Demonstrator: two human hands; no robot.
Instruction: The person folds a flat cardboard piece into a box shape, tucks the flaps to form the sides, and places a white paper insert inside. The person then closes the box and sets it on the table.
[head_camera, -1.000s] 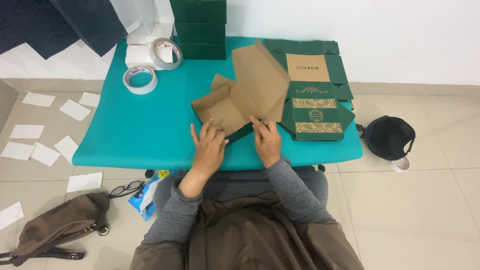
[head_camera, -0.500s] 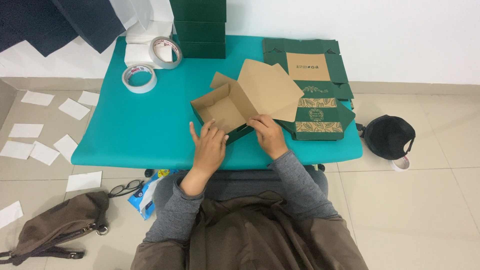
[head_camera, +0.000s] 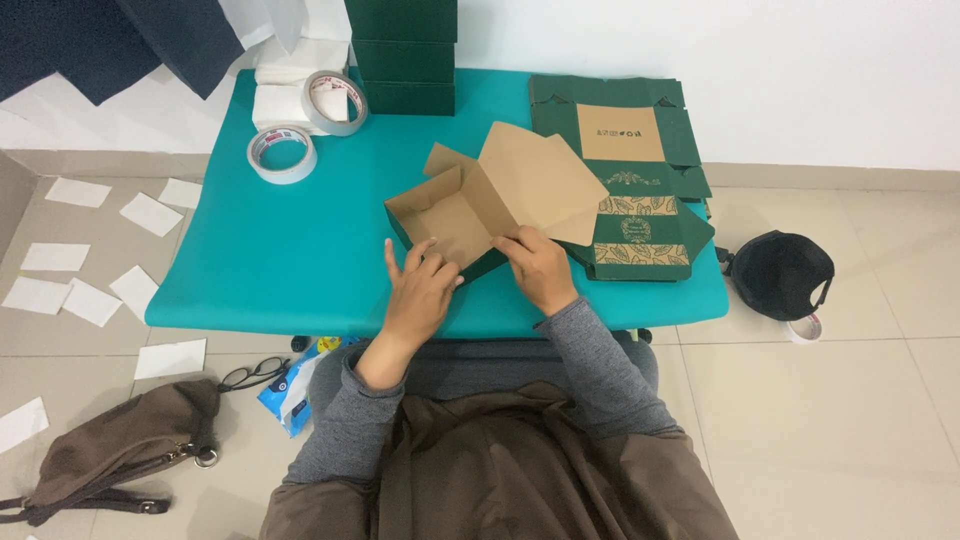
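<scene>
Fingers of the left hand lie spread and flat, grasping nothing, pressing the near wall of a half-folded cardboard box. The right hand pinches the box's near edge below its raised flap. The box, brown inside and dark green outside, sits near the front edge of the teal table. Just to its right lies a stack of flat green box blanks with leaf prints. Farther back stand folded green boxes and two tape rolls. White paper slips litter the tiled floor.
</scene>
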